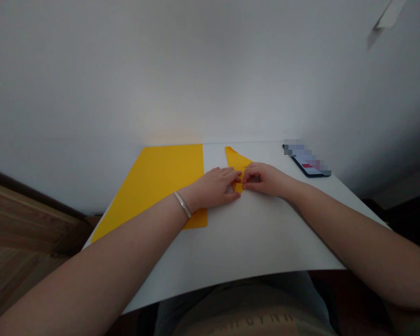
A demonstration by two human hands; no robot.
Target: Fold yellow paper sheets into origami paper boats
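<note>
A small folded piece of yellow paper [235, 160] lies on the white table, its pointed end towards the wall. My left hand [217, 185] rests against its left side with fingers stretched out and thumb apart, pressing on the paper near the fingertips. From the right, my right hand [262, 178] pinches the paper's lower right edge between thumb and curled fingers. Both hands cover part of the folds. Under my left wrist lies a large flat sheet of yellow paper [164, 172], partly hidden by that forearm.
A phone [310, 163] with its screen lit lies at the back right of the white table [252, 242]. The table's far edge meets a pale wall [210, 70]. Wooden furniture [24, 228] stands at the left.
</note>
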